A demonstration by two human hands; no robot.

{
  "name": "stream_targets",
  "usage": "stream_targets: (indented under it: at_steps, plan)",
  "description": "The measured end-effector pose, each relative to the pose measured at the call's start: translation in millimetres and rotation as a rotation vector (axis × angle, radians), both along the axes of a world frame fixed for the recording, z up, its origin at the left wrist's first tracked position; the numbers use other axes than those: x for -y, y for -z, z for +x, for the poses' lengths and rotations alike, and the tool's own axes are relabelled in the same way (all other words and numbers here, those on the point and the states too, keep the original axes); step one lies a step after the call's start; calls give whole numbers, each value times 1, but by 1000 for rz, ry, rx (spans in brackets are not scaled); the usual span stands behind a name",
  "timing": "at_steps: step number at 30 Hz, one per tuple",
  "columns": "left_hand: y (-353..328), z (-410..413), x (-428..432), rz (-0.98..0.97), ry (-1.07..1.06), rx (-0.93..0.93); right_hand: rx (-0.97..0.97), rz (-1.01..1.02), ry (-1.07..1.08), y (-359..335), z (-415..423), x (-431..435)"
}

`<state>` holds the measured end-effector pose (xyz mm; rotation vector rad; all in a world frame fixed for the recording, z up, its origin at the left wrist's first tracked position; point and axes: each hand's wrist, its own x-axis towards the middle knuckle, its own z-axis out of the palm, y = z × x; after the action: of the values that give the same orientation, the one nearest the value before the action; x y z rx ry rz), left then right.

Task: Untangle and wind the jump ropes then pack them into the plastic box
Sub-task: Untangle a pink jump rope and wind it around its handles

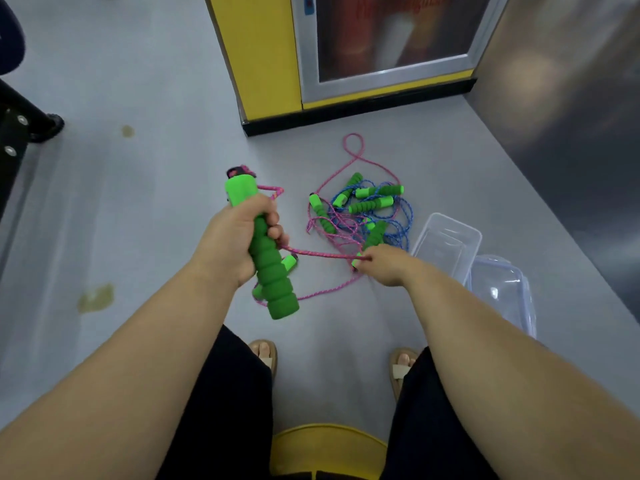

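Grey floor (pixel 138 202), yellow cabinet (pixel 266 64) behind. Left hand (pixel 235 237) grips green foam handle (pixel 273 271), fingers (pixel 276 233) curled round it, handle tilted. Right hand (pixel 384 265) pinches pink rope (pixel 325 254) running from that handle. Rope tangle (pixel 360 209) lies on the floor ahead; plastic box (pixel 446 244) just right of it, clear lid (pixel 502 292) beside.

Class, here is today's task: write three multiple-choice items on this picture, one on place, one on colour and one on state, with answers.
1. The clear plastic box lies where from the tangled pile of pink and blue ropes? A left B underneath C right
2. The taut braided rope between left hand and right hand is A pink B blue C yellow
3. The left hand is A open B gripping a green foam handle C clenched empty
Answers: C, box sits right of pile; A, pink strand joins hands; B, fingers curl round handle.
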<state>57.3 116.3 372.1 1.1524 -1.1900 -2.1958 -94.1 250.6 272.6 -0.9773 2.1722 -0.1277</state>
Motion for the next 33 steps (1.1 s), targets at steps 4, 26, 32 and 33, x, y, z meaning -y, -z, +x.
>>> stream_targets:
  at_steps: [4,26,32,33]
  plan:
    - [4,14,3,-175,113,150,-77,-169,359,12,-14,1]
    - [1,-7,-25,-97,256,-41,114,-478,76,-46,7,1]
    - [-13,1,15,80,-95,-261,43,-154,320,7,-14,1]
    - [-10,2,22,79,-132,-226,-8,-235,392,11,-16,2]
